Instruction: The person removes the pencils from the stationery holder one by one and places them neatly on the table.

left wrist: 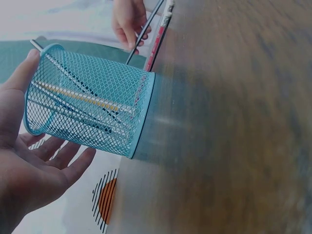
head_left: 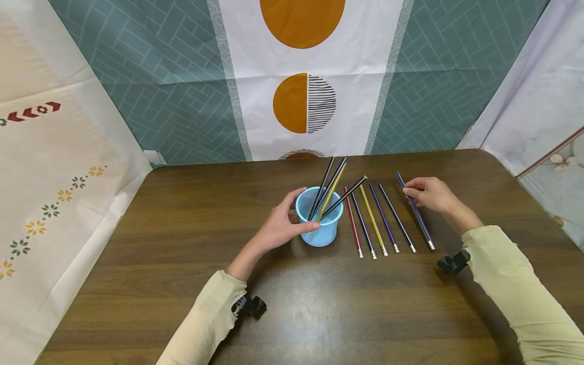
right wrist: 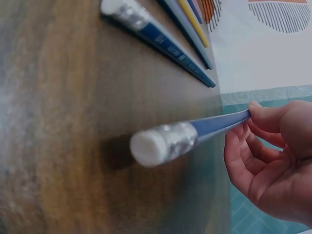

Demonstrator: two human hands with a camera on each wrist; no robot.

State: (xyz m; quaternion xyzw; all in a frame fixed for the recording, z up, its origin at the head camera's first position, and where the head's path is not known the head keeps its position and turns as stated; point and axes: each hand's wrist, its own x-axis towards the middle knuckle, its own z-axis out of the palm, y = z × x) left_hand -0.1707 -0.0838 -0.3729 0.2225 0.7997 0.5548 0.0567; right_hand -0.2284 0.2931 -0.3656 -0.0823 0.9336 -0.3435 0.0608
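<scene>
A light blue mesh pencil cup (head_left: 321, 236) stands upright on the table, with several black, blue and yellow pencils leaning inside it. My left hand (head_left: 279, 225) holds the cup from its left side, thumb at the near rim and fingers behind. On the right, my right hand (head_left: 433, 195) pinches a blue pencil (head_left: 422, 225) between thumb and fingertips near its far end. The pencil's white eraser (right wrist: 148, 147) points toward me, close over the table. Between cup and right hand lies a row of pencils, among them a red pencil (head_left: 353, 223) and a yellow pencil (head_left: 374, 220).
The brown wooden table (head_left: 182, 243) has rounded far corners. A patterned cloth (head_left: 182, 86) in teal and white hangs behind its far edge, and light cloths hang at both sides. A black wrist camera (head_left: 453, 263) sits on my right sleeve.
</scene>
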